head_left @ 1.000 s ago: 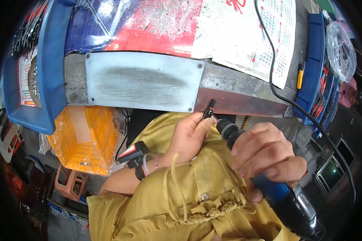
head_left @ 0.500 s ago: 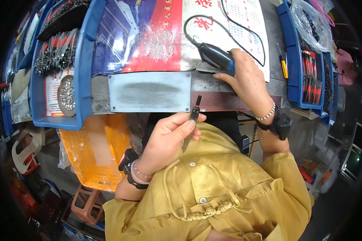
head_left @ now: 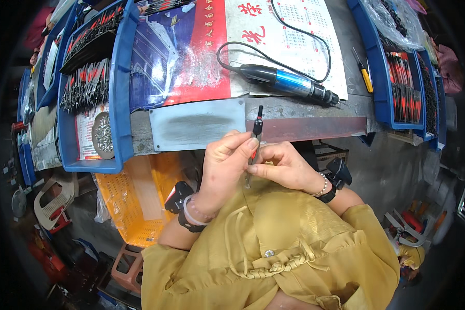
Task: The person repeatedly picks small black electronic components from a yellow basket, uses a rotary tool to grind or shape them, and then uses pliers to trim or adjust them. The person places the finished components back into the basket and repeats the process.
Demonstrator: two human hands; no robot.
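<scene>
My left hand (head_left: 226, 165) and my right hand (head_left: 284, 166) meet in front of my chest, both pinching one thin black and silver compass-like tool (head_left: 255, 135) that points up toward the bench edge. A blue and black electric screwdriver (head_left: 289, 82) lies on the bench beyond, free of either hand, with its black cable looped behind it. Both wrists carry black bands.
A grey metal plate (head_left: 196, 125) hangs at the bench edge. Blue trays (head_left: 120, 103) on the left hold several similar tools and a dish of small metal parts (head_left: 104, 135). More blue trays (head_left: 382, 88) stand right, with a yellow-handled screwdriver (head_left: 365, 76). An orange crate (head_left: 134, 201) sits below.
My right hand has let go of the electric screwdriver, which now lies on the bench, and has come back to join my left hand on the thin tool.
</scene>
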